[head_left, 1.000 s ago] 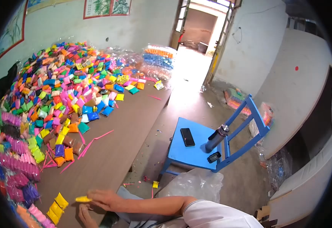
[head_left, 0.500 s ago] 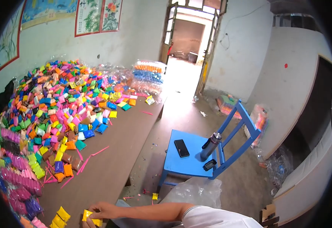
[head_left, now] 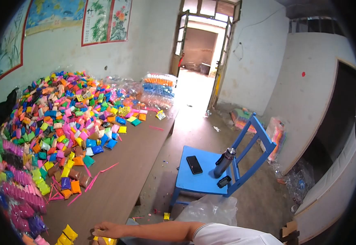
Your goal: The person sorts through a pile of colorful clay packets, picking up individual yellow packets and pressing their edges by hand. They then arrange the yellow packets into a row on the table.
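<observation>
A brown counter (head_left: 120, 179) runs from the bottom edge toward the bright doorway (head_left: 198, 61). Over its far and left side spreads a big heap of small coloured packets (head_left: 63, 114), with a stack of bagged packets (head_left: 158, 90) at its far end. To the right of the counter stands a blue chair (head_left: 186, 181), and a crumpled clear plastic bag (head_left: 214, 208) lies beside it on the floor. An upright bottle (head_left: 223, 164), a dark phone (head_left: 194, 164) and a small black object (head_left: 224, 181) sit on the chair's seat. At the counter's near edge is the right hand (head_left: 112, 229), its grip closed around a yellow packet (head_left: 110, 241), partly cut off by the bottom edge. A sliver of finger shows there too; whether it belongs to the left hand, and how that grip stands, I cannot tell. Left of the held packet lie yellow packets in a row (head_left: 69, 233). Thin pink strips (head_left: 98, 178) lie farther up, beside the heap.
</observation>
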Demonstrator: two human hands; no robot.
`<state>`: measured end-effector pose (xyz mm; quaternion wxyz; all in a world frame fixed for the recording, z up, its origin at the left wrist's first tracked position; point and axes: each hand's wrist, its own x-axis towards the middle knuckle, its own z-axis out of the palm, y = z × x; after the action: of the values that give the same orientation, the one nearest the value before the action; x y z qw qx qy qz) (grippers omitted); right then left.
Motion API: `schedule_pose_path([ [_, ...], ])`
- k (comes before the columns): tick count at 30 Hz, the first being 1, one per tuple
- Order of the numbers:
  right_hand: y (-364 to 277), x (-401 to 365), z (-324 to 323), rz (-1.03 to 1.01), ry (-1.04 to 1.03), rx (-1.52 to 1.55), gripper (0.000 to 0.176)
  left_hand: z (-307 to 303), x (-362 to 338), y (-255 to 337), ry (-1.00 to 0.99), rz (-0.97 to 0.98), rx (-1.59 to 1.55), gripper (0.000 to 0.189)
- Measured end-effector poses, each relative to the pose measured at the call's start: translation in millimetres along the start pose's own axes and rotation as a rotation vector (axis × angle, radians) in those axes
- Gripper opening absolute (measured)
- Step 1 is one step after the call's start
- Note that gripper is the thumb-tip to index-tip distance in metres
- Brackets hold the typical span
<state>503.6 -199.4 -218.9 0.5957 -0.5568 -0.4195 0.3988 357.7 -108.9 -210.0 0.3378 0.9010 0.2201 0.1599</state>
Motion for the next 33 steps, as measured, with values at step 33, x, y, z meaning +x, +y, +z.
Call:
schedule_pose_path([
  [33,20.3,-2.6,-6.3,0.100,-0.251,0.125,0.052,5.1,-0.4,-1.8,0.172,-0.109,-0.182,0.047],
])
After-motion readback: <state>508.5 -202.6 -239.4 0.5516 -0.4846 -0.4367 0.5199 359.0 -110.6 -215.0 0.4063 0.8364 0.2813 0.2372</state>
